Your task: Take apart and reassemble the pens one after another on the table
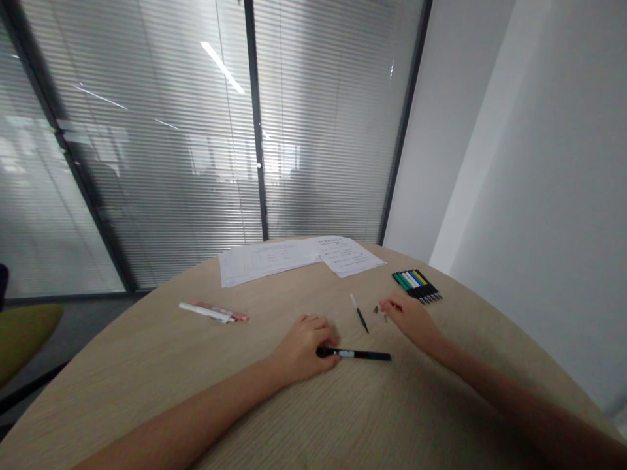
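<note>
On counter (147, 398): left hand (302, 349) clenched on black marker (355, 355).
Right hand (410, 320) curled, grip unclear, just beside thin pen (359, 312); papers (298, 256) beyond.

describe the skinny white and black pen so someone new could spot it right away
On the curved wooden table, look nearer than the papers. The pen lies slanted between the left hand and right hand, its far end white, its near end black. Unlike the thick black marker at the left hand, it is thin and untouched.
</note>
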Tool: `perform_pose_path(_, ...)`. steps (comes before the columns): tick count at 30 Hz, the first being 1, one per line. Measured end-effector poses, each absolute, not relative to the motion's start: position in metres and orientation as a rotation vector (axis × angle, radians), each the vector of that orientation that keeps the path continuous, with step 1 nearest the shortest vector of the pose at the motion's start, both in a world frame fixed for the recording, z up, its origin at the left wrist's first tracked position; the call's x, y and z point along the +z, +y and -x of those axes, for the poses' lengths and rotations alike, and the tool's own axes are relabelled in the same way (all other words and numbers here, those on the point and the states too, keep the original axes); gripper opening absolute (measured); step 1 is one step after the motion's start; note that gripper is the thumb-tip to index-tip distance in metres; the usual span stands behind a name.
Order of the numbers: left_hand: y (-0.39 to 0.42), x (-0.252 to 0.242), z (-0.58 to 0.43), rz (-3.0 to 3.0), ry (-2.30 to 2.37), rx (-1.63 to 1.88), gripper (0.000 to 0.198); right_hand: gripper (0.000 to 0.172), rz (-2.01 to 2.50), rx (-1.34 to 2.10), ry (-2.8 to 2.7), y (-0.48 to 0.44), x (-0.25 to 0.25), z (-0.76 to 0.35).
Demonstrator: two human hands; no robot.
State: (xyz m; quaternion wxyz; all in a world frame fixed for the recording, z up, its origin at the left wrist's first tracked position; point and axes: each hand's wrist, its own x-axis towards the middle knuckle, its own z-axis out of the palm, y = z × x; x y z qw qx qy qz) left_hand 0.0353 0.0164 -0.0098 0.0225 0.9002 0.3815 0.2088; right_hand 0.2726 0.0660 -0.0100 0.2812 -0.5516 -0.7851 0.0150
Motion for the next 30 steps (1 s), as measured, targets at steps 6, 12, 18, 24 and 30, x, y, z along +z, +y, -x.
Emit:
perform_pose_path(6,0.023,-0.007,-0.026,-2.695,0.987,0.609,0.012,0.038,1.534,0.175,-1.932,0.079,-0.01,-0.29)
perform_pose_path(12,0.028,-0.006,-0.022,-2.457,0.981,0.711,0.016,0.027,1.731,0.229,-2.033,0.09,-0.013,-0.3)
perform_pose_path(18,0.032,-0.001,-0.018,-2.14,1.149,0.889,0.019,0.021,1.81,0.234,-2.208,0.09,-0.015,-0.305)
perform_pose_path(24,0.033,0.0,-0.017,-1.857,1.37,1.058,0.027,0.015,1.822,0.18,-2.22,0.083,-0.017,-0.298)
perform_pose_path(30,0.035,-0.001,-0.017,-1.695,1.472,1.188,0.032,0.018,1.786,0.124,-2.174,0.075,-0.009,-0.284)
